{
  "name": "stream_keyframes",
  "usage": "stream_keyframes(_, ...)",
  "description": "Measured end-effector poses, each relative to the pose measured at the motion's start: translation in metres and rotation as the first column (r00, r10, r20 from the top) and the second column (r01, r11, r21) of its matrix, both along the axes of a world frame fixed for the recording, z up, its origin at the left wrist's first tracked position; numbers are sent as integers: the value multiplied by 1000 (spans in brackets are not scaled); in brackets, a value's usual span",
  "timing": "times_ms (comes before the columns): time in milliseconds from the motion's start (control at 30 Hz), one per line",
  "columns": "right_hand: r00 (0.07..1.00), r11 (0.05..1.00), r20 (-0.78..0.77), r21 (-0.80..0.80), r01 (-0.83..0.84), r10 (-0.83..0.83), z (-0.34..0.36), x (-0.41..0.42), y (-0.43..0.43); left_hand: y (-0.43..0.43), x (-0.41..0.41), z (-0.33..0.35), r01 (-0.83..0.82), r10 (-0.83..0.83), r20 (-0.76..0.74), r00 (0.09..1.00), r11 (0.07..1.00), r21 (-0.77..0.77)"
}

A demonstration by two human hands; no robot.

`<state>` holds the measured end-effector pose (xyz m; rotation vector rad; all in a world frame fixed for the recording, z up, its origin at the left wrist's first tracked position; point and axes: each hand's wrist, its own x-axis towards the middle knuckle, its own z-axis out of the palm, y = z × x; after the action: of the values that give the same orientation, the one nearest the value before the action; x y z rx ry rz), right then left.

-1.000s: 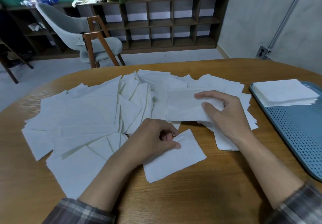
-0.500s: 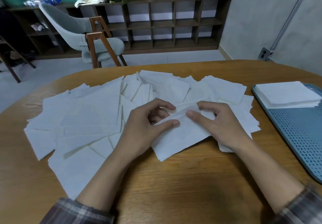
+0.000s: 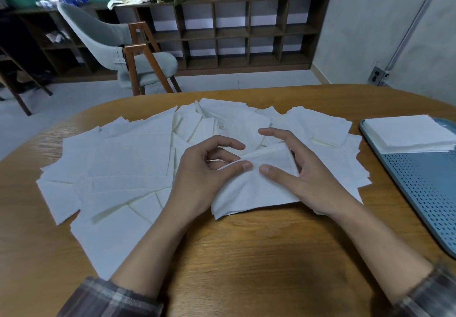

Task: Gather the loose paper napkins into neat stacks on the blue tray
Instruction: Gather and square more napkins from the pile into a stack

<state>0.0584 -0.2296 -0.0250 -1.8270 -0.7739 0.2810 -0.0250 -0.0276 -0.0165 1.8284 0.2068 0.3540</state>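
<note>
White napkins (image 3: 251, 188) (several, perhaps) between left hand (image 3: 197, 171), right hand (image 3: 311, 178)

Both hands meet over a small bunch of napkins (image 3: 249, 188) at the middle of the wooden table (image 3: 246, 262). The left hand (image 3: 197, 176) pinches its upper edge between thumb and curled fingers; the right hand (image 3: 303, 176) holds its right side, thumb lying on top. Loose napkins (image 3: 118, 158) spread in overlapping sheets to the left and behind. At the right edge, a blue tray (image 3: 424, 193) carries a neat stack (image 3: 409, 131) at its far end.
</note>
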Motion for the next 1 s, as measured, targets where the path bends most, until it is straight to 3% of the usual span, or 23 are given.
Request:
stream_keyframes(167,999,998,-35,60,-14,16,0,-1,0,-1,-1,3,-1,0,-16,1000,999,-43)
stream_keyframes(533,1000,999,-12,53,-3,4,-2,-1,2,-4,1,-6,-7,0,77,997,996,93)
stream_keyframes(667,999,996,28,76,42,-44,-1,0,1,-3,2,-10,-113,71,171,983,960,256)
stream_keyframes(733,998,985,-45,169,38,-31,3,0,-2,0,3,-10,-144,88,183,979,936,320)
stream_keyframes(867,987,955,-160,291,57,-10,8,4,-7,1,2,-2,26,-26,30,999,1000,15)
stream_keyframes(1000,992,979,-125,202,39,-14,9,9,-12,-1,3,-7,-27,28,60,998,999,-22)
